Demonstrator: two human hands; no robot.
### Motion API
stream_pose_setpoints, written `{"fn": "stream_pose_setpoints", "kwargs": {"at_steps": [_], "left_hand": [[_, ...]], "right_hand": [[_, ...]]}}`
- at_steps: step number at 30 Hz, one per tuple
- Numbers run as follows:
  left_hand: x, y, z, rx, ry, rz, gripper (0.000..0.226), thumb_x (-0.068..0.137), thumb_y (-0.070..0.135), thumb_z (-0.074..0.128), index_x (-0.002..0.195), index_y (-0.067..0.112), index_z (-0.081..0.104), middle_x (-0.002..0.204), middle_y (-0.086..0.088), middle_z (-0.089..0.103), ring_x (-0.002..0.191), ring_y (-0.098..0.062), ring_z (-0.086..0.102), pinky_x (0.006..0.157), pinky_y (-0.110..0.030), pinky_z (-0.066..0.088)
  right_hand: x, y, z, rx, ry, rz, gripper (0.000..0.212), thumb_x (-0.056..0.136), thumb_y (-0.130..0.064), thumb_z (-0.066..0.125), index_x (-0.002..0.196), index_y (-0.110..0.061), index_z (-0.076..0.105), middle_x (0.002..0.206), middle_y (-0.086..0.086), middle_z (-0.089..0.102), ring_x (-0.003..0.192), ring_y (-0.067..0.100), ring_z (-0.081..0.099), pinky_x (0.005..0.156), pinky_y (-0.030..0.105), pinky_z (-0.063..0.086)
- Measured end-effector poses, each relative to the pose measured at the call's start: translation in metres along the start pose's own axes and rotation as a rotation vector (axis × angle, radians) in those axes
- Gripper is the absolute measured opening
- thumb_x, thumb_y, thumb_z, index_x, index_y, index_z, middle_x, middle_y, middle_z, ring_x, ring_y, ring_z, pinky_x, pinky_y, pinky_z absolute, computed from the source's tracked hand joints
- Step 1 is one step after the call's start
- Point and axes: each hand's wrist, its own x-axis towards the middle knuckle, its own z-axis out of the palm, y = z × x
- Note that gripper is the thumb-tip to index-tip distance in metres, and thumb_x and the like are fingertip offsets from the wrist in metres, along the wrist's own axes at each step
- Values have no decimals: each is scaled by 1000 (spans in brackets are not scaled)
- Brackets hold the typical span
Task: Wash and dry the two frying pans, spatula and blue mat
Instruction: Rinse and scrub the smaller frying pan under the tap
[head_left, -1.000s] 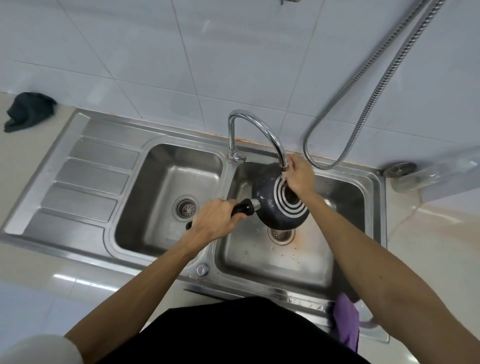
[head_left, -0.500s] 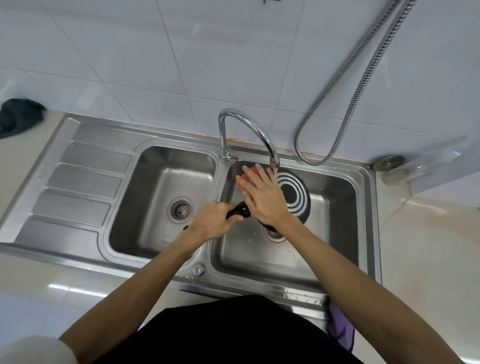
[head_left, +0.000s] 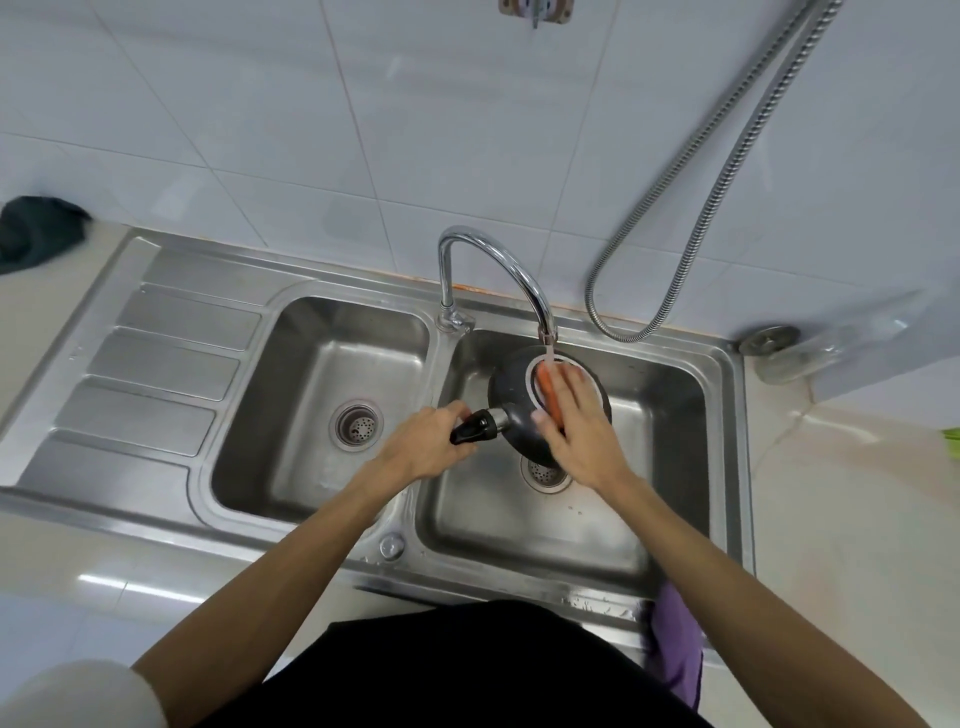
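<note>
My left grip (head_left: 423, 447) curls round the black handle (head_left: 475, 426) of the dark round frying pan (head_left: 511, 402), my right grip (head_left: 582, 431) flat-fingered on its underside beneath the chrome tap (head_left: 498, 254).

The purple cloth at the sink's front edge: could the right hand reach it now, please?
Probably yes: the right hand rests flat on the frying pan, holding nothing, and the purple cloth hangs unobstructed.
</note>
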Motion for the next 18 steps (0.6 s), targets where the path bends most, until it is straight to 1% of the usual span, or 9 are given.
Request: {"fn": "stream_pose_setpoints", "kwargs": {"at_steps": [2, 3, 5, 6, 8, 11, 14, 16, 18], "left_hand": [[3, 1, 2, -39, -1, 3, 32, 91, 32, 67, 118, 18, 56, 98, -7, 69, 80, -22, 62, 68, -31, 43], [4, 0, 3, -64, 3, 3, 28, 92, 33, 67, 114, 18, 56, 96, -5, 68, 80, -21, 62, 67, -30, 43], [6, 0, 4, -107, -4, 3, 22, 92, 33, 66, 106, 20, 56, 91, -4, 65, 79, -20, 62, 65, -30, 43], [8, 1, 5, -119, -13, 8, 20, 93, 33, 65, 105, 20, 56, 89, -3, 65, 78, -20, 62, 65, -30, 44], [9, 1, 6, -134, -35, 24, 17, 93, 33, 64, 101, 19, 58, 86, -4, 65, 77, -21, 63, 65, -32, 47], [9, -3, 7, -168, -86, 25, 12, 95, 33, 62, 90, 22, 59, 77, -1, 62, 71, -20, 62, 63, -31, 46], [5, -8, 8, -229, -118, -6, 24, 95, 30, 62, 73, 28, 52, 65, 4, 55, 60, -14, 54, 56, -25, 39], [3, -11, 7, -240, -146, -33, 29, 95, 29, 62, 69, 24, 50, 61, 4, 51, 54, -12, 50, 54, -24, 37], [3, -12, 6, -226, -176, -50, 31, 95, 28, 61, 68, 18, 50, 60, 4, 50, 52, -13, 48, 53, -25, 36]], "right_hand": [[-15, -7, 1, -80, 10, -100, 93, 91, -67, 55, 162, -17, 21, 166, 7, 23, 155, 28, 16, 125, 41, 16], [-19, -7, 2, -142, 29, -144, 99, 86, -63, 66, 161, -15, 22, 165, 9, 26, 154, 30, 18, 126, 43, 18], [-24, -2, 1, -262, 77, -184, 101, 80, -41, 80, 160, -12, 25, 162, 14, 30, 150, 35, 26, 124, 51, 26], [-23, 2, 0, -313, 110, -198, 100, 77, -29, 82, 159, -11, 27, 160, 17, 33, 147, 38, 30, 121, 53, 30], [-19, 9, 0, -388, 157, -234, 92, 79, -16, 79, 157, -8, 31, 156, 20, 37, 144, 40, 35, 119, 54, 31], [-7, 11, -1, -446, 222, -310, 68, 91, -10, 67, 153, -8, 39, 150, 20, 45, 140, 41, 40, 118, 55, 31], [6, 13, 0, -430, 255, -450, 45, 101, -5, 52, 146, -1, 49, 142, 24, 53, 135, 45, 46, 117, 56, 33], [12, 12, 1, -476, 242, -512, 43, 100, -2, 51, 142, 4, 52, 141, 27, 54, 138, 47, 44, 117, 57, 34], [18, 11, 0, -527, 205, -565, 48, 94, 2, 52, 141, 7, 52, 144, 28, 53, 142, 46, 41, 117, 56, 34]]}}
